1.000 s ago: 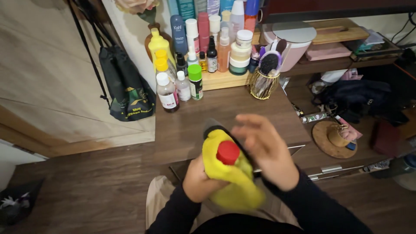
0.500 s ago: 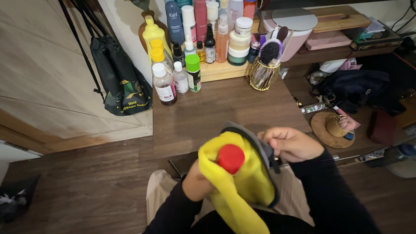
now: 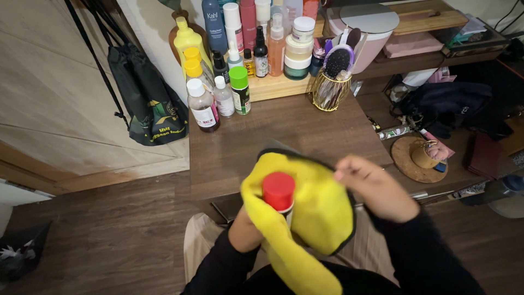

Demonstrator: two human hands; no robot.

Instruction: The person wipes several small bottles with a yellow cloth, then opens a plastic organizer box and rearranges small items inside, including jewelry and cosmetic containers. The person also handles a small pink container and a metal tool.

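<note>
A bottle with a red cap point(image 3: 278, 190) stands up in my lap, wrapped in a yellow cloth with a dark edge point(image 3: 316, 210). My left hand point(image 3: 244, 231) grips the bottle from below through the cloth; only its back shows. On the right, my right hand point(image 3: 376, 188) pinches the cloth's upper edge, pulling it around the bottle. The bottle's body is hidden by the cloth.
A low dark wooden table point(image 3: 284, 134) lies ahead, with several bottles point(image 3: 218, 82) and jars at its back left. A gold wire holder with a hairbrush point(image 3: 330, 82) stands behind. A dark drawstring bag point(image 3: 150, 106) hangs at left. A round cork mat point(image 3: 417, 159) sits right.
My right hand went from open over the cap to gripping the cloth's edge at right, and the cloth spread wider around the bottle. The view tilted down slightly.
</note>
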